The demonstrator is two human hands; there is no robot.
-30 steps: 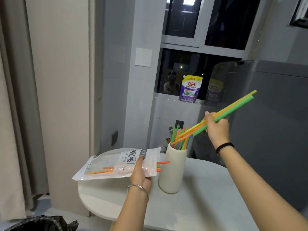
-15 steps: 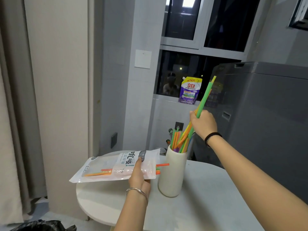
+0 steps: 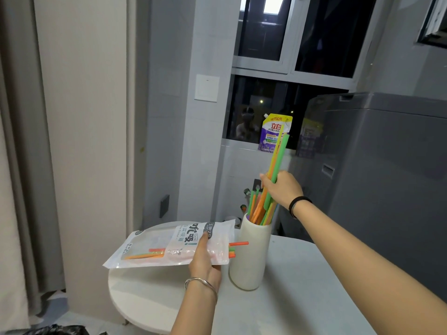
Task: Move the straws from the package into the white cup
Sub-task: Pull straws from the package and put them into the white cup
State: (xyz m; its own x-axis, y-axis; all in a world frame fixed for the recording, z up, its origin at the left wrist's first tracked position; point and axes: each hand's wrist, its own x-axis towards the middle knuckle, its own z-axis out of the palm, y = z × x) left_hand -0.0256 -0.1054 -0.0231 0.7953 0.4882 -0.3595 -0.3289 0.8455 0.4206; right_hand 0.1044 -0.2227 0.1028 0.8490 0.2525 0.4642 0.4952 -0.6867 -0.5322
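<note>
A tall white cup (image 3: 249,259) stands on the white table (image 3: 300,296) with several coloured straws sticking out of it. My right hand (image 3: 283,188) grips a bundle of green, yellow and orange straws (image 3: 278,155), held almost upright with the lower ends inside the cup's mouth. My left hand (image 3: 204,258) holds the translucent straw package (image 3: 157,245) flat just left of the cup. A few orange and green straws (image 3: 238,243) lie in the package, their tips poking out of its open right end.
A grey appliance (image 3: 387,165) stands close behind the table on the right. A purple and yellow pouch (image 3: 273,131) sits on the window ledge behind the cup. A curtain (image 3: 21,165) hangs at far left, with a black bag (image 3: 55,330) on the floor.
My right hand has swung the straw bundle from slanting right to nearly upright and lowered its ends into the cup. My left hand and the package have barely moved.
</note>
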